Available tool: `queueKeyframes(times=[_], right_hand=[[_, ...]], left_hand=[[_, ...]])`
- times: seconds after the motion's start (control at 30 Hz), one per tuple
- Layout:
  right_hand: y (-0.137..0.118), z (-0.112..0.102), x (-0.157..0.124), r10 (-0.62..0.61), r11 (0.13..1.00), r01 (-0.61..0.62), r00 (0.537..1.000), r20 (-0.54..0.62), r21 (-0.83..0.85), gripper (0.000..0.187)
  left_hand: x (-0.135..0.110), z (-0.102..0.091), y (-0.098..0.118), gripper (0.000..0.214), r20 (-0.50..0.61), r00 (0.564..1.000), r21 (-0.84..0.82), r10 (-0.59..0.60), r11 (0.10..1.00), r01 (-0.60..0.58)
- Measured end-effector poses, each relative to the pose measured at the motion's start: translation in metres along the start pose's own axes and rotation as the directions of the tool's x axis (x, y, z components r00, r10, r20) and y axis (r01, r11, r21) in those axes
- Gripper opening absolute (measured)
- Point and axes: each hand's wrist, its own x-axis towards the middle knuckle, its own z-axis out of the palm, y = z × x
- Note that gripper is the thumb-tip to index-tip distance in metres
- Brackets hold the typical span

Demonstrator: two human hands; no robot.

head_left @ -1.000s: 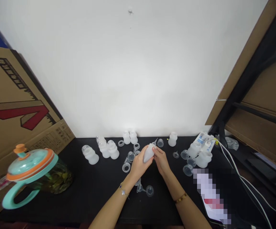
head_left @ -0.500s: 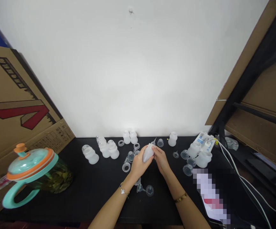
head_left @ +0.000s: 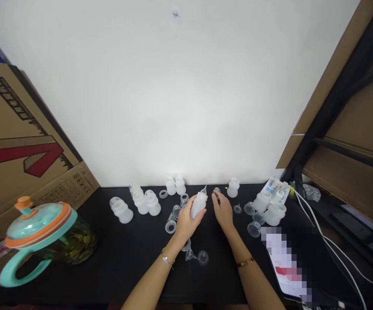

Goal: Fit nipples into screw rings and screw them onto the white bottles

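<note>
My left hand is closed around a white baby bottle, held tilted above the black table. A clear pointed teat sticks up from the bottle's neck. My right hand is off the bottle, its bent fingers apart at a clear dome cap. The fingers partly hide this cap, and contact is hard to make out. Loose clear caps and white rings lie left of my left hand. Below my wrists are a clear teat and another round clear piece.
Several capped bottles stand at left, two open bottles by the wall, another at right. More bottles and clear caps sit near a power strip with white cables. A teapot and a phone flank the table.
My right hand has let go of the bottle and moved right to the clear cap. My left hand still holds the bottle, now more upright, with the teat showing at its top.
</note>
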Motion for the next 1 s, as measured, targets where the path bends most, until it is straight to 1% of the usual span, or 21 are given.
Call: queueKeyframes(times=[0.03, 0.1, 0.17, 0.27, 0.37, 0.47, 0.53, 0.77, 1.0], right_hand=[[0.004, 0.0, 0.002, -0.064, 0.99, 0.063, 0.998, 0.001, -0.124, 0.052], [0.01, 0.001, 0.006, -0.151, 0.944, 0.153, 0.988, 0.031, -0.292, 0.05], [0.015, 0.004, 0.009, -0.189, 0.889, 0.196, 0.98, 0.057, -0.413, 0.049], [0.02, 0.007, 0.014, -0.192, 0.827, 0.217, 0.976, 0.102, -0.519, 0.049], [0.021, 0.007, 0.015, -0.213, 0.808, 0.245, 0.969, 0.123, -0.536, 0.043], [0.021, 0.005, 0.015, -0.269, 0.81, 0.285, 0.957, 0.106, -0.513, 0.039], [0.021, 0.004, 0.014, -0.276, 0.809, 0.286, 0.956, 0.098, -0.514, 0.039], [0.021, 0.002, 0.008, -0.176, 0.827, 0.241, 0.969, 0.173, -0.508, 0.043], [0.02, 0.0, 0.003, -0.106, 0.885, 0.152, 0.986, 0.13, -0.439, 0.044]], left_hand=[[0.0, 0.0, 0.0, 0.052, -0.002, 1.0, 0.002, 0.002, 1.0, -0.002], [0.0, 0.0, 0.0, 0.053, -0.005, 1.0, 0.007, 0.008, 1.0, -0.008], [0.0, 0.0, 0.0, 0.053, -0.003, 1.0, 0.014, 0.017, 1.0, -0.017], [0.0, 0.001, -0.001, 0.053, -0.005, 0.999, 0.021, 0.034, 0.999, -0.034], [0.0, 0.001, -0.001, 0.053, -0.012, 0.999, 0.023, 0.037, 0.999, -0.037], [0.0, 0.001, 0.0, 0.053, -0.004, 1.0, 0.034, 0.03, 0.999, -0.03], [0.0, 0.0, 0.001, 0.054, 0.005, 1.0, 0.034, 0.031, 0.999, -0.031], [0.0, 0.001, 0.002, 0.054, 0.025, 1.0, 0.024, 0.015, 1.0, -0.015], [-0.001, 0.0, 0.003, 0.054, 0.02, 1.0, 0.021, 0.011, 1.0, -0.011]])
